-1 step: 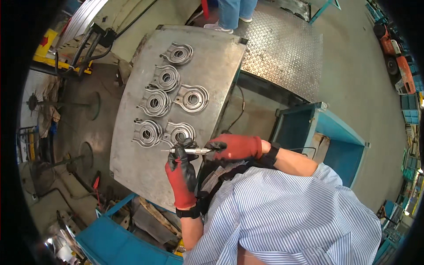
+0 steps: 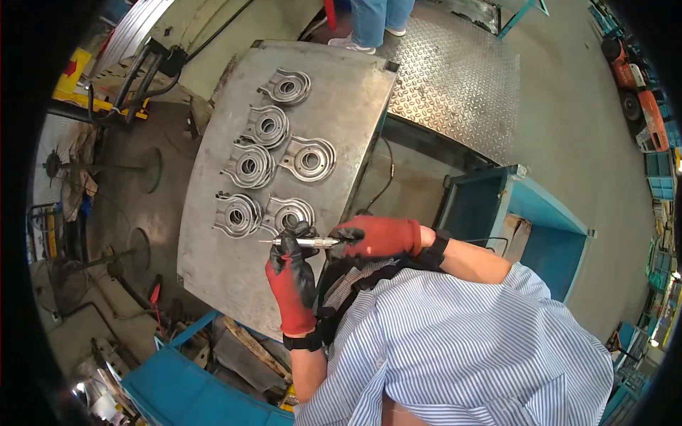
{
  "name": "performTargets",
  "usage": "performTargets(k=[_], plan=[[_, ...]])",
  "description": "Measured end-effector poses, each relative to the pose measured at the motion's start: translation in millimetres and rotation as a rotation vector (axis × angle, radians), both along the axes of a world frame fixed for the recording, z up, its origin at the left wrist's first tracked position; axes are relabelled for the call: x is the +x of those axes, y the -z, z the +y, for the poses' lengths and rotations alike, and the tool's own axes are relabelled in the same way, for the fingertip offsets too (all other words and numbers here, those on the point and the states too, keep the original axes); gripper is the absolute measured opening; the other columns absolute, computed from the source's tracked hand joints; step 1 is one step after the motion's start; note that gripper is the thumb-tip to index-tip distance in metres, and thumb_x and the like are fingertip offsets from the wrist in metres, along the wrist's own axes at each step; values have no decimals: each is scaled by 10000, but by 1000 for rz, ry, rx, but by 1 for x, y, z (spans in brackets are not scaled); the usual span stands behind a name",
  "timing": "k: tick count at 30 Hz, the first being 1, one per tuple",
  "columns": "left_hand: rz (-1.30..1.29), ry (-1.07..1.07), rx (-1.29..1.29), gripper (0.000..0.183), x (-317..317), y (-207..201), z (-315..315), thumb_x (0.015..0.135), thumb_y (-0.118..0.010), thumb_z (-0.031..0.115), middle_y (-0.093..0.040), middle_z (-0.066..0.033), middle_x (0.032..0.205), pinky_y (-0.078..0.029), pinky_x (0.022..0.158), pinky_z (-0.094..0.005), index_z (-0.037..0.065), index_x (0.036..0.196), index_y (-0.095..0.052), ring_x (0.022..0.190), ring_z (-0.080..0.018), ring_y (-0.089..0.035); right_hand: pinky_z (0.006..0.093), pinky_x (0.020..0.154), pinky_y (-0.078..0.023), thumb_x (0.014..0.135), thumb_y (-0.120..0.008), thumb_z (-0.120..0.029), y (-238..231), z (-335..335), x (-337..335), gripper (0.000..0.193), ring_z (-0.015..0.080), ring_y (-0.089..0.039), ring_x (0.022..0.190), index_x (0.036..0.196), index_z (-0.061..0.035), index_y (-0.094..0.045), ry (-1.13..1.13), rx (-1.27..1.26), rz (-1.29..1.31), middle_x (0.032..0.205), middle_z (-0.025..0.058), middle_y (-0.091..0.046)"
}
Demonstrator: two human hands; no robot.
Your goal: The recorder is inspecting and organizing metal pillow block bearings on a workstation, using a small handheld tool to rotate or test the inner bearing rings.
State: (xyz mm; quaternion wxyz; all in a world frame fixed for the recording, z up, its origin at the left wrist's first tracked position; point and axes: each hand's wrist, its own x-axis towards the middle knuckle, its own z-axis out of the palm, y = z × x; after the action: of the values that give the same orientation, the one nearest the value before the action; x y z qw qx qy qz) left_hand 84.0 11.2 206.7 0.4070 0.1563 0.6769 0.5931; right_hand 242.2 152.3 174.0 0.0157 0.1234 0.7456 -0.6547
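A slim silver pen-shaped tool (image 2: 312, 243) with a thin tip pointing left lies level between my hands, over the near edge of the metal table. My left hand (image 2: 293, 277), in a red and black glove, is closed around its front part with the fingers. The gloved right hand (image 2: 376, 237) is closed on its rear end, which its fingers partly hide. Just beyond my left fingers lies a round metal bracket (image 2: 291, 213), partly covered by them. Beside it rests another stack of ring-shaped brackets (image 2: 238, 214).
More ring-shaped brackets (image 2: 310, 158) lie farther up the steel table (image 2: 213, 277). A blue open-fronted cabinet (image 2: 547, 227) stands at the right. Another person's legs (image 2: 369, 21) are beyond the far edge, by a tread-plate platform (image 2: 455, 78). A blue bin (image 2: 192, 387) is at lower left.
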Motion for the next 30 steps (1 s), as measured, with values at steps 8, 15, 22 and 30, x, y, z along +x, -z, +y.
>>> performTargets(k=[8, 15, 22, 30], plan=[[24, -17, 126, 320, 0, 7, 23, 983, -497, 259, -641, -68, 927, -493, 746, -278, -30, 1065, -607, 819, -139, -593, 413, 787, -464, 804, -635, -253, -11, -4, -6, 462, 339, -596, 915, 1194, -28, -532, 182, 296, -48, 971, 187, -622], [-9, -4, 27, 320, -2, 24, 19, 996, -463, 249, -642, -73, 936, -503, 743, -297, -31, 1054, -605, 801, -143, -599, 430, 698, -474, 783, -652, -215, -4, -14, -3, 361, 338, -608, 818, 1089, -51, -553, 257, 445, -28, 841, 145, -614], [0, -19, -3, 289, -9, 25, 11, 942, -554, 260, -642, -54, 846, -449, 635, -275, -18, 975, -624, 697, -115, -562, 423, 752, -482, 779, -670, -232, 7, -10, 7, 428, 344, -610, 880, 1150, -55, -551, 311, 423, -95, 961, 160, -628], [532, 107, -697, 366, -79, 106, -23, 876, -623, 371, -615, -116, 770, -442, 670, -362, 8, 900, -577, 735, -267, -587, 416, 829, -472, 773, -689, -287, 53, 5, 55, 449, 349, -607, 939, 1157, -75, -589, 483, 421, -338, 1021, 168, -646]])
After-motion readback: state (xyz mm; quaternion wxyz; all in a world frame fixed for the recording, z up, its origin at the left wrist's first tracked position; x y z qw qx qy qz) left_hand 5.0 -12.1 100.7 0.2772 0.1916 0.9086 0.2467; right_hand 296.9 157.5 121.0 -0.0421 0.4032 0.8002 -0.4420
